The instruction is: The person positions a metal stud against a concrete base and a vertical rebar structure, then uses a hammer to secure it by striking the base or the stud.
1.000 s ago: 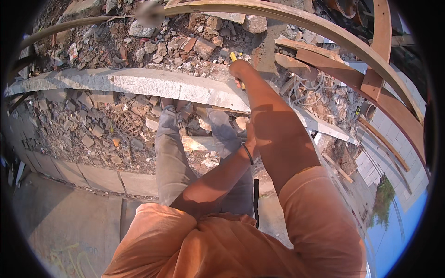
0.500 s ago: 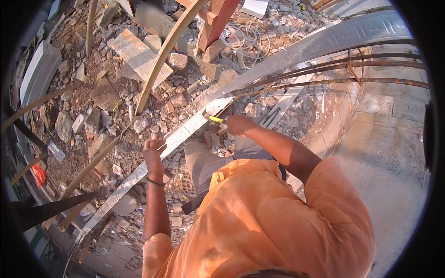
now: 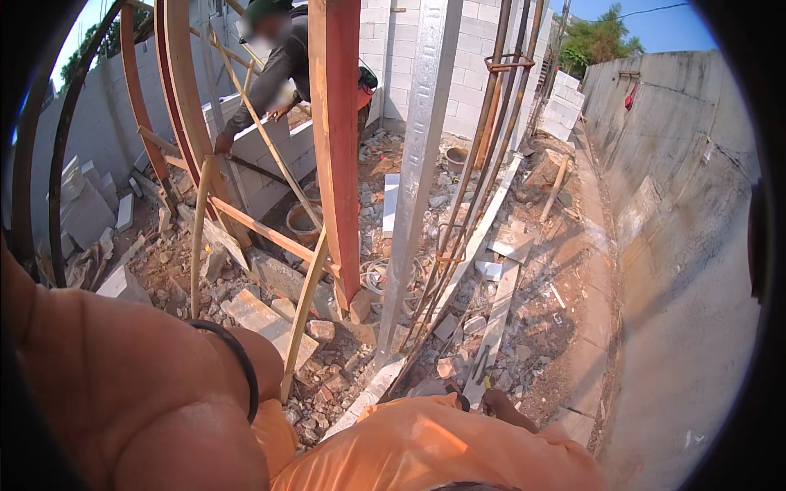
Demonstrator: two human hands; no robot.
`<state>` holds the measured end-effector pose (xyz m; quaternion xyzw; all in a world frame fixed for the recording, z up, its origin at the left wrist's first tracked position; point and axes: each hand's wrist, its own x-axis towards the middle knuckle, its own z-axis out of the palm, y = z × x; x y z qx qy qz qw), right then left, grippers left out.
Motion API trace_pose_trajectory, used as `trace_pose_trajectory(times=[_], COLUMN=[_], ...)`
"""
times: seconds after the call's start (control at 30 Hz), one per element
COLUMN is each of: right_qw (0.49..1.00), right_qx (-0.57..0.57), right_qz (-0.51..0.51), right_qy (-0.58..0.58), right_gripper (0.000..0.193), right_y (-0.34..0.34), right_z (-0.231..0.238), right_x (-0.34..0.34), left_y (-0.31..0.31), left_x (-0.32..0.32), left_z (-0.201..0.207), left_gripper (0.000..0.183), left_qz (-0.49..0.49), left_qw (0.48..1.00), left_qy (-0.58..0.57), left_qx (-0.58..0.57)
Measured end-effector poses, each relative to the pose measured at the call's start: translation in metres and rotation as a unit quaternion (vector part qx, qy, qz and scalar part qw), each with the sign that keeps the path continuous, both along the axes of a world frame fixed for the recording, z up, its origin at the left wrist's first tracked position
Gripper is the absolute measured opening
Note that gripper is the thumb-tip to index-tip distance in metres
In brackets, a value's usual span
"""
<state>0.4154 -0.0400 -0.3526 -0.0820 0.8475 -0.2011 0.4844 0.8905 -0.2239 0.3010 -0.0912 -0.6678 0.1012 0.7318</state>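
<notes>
My left hand is raised very close to the camera and fills the lower left, palm side showing, a black band round its wrist. Its fingers lie outside the picture or are too close to make out. Low at centre right, my right hand is closed round a yellow-handled tool, of which only a short yellow piece shows. Beside my orange shirt a narrow white beam lies across the rubble. The foot of an upright galvanized metal channel stands near it.
Rusty rebar rises beside the channel. A red-brown wooden post and slanting timber braces stand ahead. At the back left another person leans over with a hand on a timber. A tall concrete wall runs along the right.
My view has tilted up from the beam to the posts and walls. The left hand has left its place by the beam and come up near the camera. The right still has the yellow-handled tool.
</notes>
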Motion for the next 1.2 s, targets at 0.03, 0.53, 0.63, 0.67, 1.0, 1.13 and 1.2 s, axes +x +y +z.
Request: trace_pose_trajectory(times=[0.03,0.53,0.63,0.67,1.0,1.13,1.2], right_qw=[0.999,0.85,0.79,0.767,0.597,0.556,0.577], right_qx=[-0.02,-0.473,-0.574,-0.61,-0.798,-0.826,-0.807], right_qz=[-0.04,-0.231,-0.21,-0.196,0.024,0.096,0.114], right_qy=[0.001,0.016,0.043,0.05,0.08,0.0,-0.044], right_gripper=[0.021,0.01,0.011,0.012,0.022,0.051,0.061], right_y=[0.017,-0.052,-0.086,-0.102,-0.254,-0.277,-0.288], right_z=[0.01,0.143,0.201,0.227,0.532,0.569,0.578], right_x=[0.01,0.016,0.018,0.018,0.09,0.08,0.064], left_y=[-0.002,-0.201,-0.192,-0.191,-0.16,-0.105,-0.103], left_x=[0.005,-0.154,-0.169,-0.17,-0.17,-0.186,-0.214], left_z=[0.001,-0.117,-0.128,-0.128,-0.137,-0.12,-0.093], left_gripper=[0.045,0.071,0.064,0.06,0.051,0.039,0.039], left_qz=[0.008,-0.015,-0.207,-0.203,-0.121,-0.044,-0.07], left_qw=[1.0,0.889,0.844,0.826,0.9,0.974,0.979], left_qy=[0.005,-0.133,-0.16,-0.19,0.027,0.052,0.02], left_qx=[-0.011,0.439,0.469,0.491,0.418,0.215,0.188])
